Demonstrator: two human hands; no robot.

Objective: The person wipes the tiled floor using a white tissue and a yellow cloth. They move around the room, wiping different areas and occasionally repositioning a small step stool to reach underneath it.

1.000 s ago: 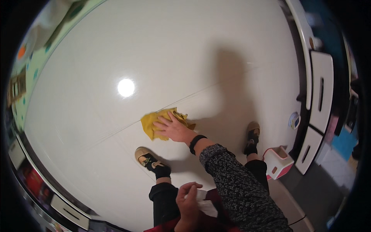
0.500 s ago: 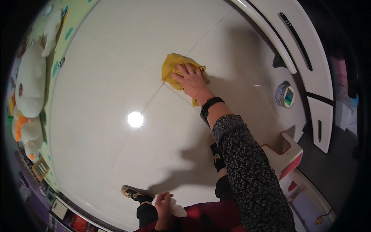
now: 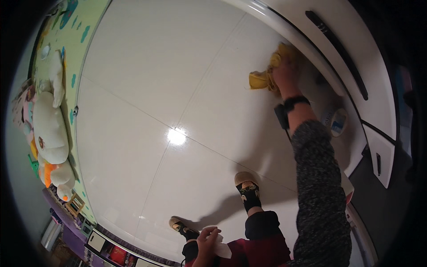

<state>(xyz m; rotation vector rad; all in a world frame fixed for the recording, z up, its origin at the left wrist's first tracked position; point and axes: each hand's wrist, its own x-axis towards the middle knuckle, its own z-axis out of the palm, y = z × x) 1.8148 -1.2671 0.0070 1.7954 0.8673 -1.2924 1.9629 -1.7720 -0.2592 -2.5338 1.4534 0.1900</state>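
Note:
My right hand (image 3: 285, 71), blurred, is closed on the yellow cloth (image 3: 260, 80) on the glossy white floor (image 3: 169, 89), near the base of the white curved furniture (image 3: 360, 53) at upper right. A small dark object (image 3: 281, 116) shows beside my wrist. Low at the bottom, my left hand (image 3: 207, 242) holds a white paper or tissue (image 3: 223, 250) at my lap.
A round container (image 3: 338, 122) lies by the furniture, with a pink-and-white stool (image 3: 348, 196) partly behind my right arm. Along the left, a green mat (image 3: 82, 35) bears white plush toys (image 3: 51, 129). Low cabinets (image 3: 95, 240) stand at lower left. My feet (image 3: 244, 187) are below centre.
My right hand has pushed the yellow cloth forward and rightward to the furniture's base, its fingers now bunched on it. The view has shifted; my left hand still holds the white paper.

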